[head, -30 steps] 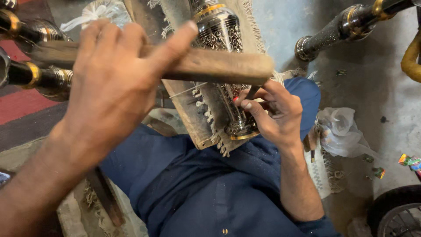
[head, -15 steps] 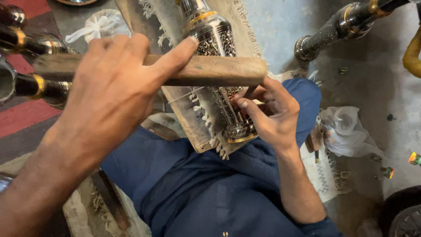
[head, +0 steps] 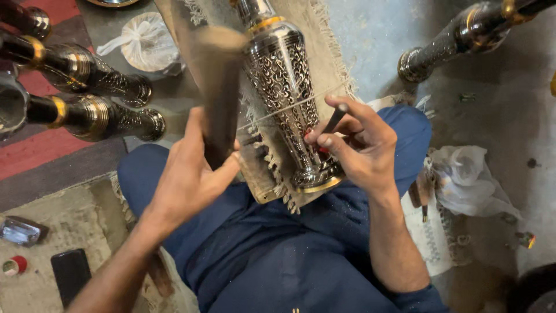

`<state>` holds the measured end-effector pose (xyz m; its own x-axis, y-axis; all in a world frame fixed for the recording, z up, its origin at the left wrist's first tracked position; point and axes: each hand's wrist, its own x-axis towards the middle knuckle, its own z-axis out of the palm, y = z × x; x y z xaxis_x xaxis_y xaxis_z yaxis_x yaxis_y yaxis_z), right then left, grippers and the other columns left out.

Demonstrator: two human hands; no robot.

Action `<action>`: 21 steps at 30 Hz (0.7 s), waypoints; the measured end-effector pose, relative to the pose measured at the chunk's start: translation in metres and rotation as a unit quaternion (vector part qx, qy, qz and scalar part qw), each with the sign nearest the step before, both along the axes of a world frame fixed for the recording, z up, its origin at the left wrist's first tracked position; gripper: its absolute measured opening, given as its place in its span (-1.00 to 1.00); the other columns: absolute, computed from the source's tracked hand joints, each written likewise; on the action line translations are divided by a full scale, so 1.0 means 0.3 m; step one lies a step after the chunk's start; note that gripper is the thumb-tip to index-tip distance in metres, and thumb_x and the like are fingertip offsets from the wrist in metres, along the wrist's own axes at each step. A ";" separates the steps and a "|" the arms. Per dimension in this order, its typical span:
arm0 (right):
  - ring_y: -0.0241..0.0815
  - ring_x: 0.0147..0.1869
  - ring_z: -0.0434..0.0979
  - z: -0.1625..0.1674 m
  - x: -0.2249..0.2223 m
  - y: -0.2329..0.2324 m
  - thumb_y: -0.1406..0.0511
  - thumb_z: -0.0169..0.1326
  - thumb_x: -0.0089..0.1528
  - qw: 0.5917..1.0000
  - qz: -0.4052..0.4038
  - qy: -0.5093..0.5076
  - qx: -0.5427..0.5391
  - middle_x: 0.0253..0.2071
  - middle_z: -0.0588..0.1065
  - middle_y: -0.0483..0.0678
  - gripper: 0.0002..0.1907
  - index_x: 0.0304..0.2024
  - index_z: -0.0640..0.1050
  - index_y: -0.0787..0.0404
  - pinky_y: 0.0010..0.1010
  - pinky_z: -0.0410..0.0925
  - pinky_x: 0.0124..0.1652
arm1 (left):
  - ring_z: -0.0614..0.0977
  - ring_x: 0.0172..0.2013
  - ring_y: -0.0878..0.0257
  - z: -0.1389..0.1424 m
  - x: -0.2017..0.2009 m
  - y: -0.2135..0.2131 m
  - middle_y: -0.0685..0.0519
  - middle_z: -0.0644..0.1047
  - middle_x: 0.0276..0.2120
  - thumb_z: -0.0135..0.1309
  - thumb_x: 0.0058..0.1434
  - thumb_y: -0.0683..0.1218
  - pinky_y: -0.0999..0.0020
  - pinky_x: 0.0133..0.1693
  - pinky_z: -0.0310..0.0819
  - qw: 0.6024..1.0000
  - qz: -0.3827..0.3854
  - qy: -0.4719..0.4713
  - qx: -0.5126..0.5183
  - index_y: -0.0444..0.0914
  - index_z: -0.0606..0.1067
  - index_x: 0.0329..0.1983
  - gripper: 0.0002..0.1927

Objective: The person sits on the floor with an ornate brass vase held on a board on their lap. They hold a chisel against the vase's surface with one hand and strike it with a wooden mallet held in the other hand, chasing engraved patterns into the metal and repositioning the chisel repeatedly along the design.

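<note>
Left hand (head: 191, 179) raised, fingers clamped round blurred wooden mallet (head: 217, 98), head tilted up and away. Right hand (head: 359, 148) resting on engraved metal vase (head: 284, 98), fingers pinched together on thin dark chisel (head: 335, 119), tip against vase body. Vase lying on fringed cloth (head: 324, 69) over lap, base toward body. More metal vases (head: 98, 98) at left on floor.

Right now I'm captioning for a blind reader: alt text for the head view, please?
A seated person's right hand holds a thin chisel against an engraved metal vase lying on a fringed mat, while the left hand grips a blurred wooden mallet.
</note>
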<state>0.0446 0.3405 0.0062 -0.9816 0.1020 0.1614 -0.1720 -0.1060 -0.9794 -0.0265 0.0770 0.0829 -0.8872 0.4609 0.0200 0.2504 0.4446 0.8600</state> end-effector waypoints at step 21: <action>-0.10 0.02 0.69 -0.019 -0.001 -0.029 0.62 0.14 0.32 0.999 -0.030 0.020 -0.012 -0.08 0.59 0.09 -0.52 0.27 0.38 0.39 -0.34 0.62 0.01 | 0.58 -0.11 -0.17 0.326 -0.153 0.072 -0.14 0.49 -0.20 0.18 0.15 -0.24 -0.08 0.01 0.42 0.909 -0.173 0.247 -0.289 -0.14 0.24 0.41 -0.26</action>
<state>0.0443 0.3319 0.0004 -0.9666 0.1640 0.1970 -0.2174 -0.1169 -0.9691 -0.0725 0.0986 0.1805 -0.6353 0.7711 0.0417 0.7534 0.6070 0.2528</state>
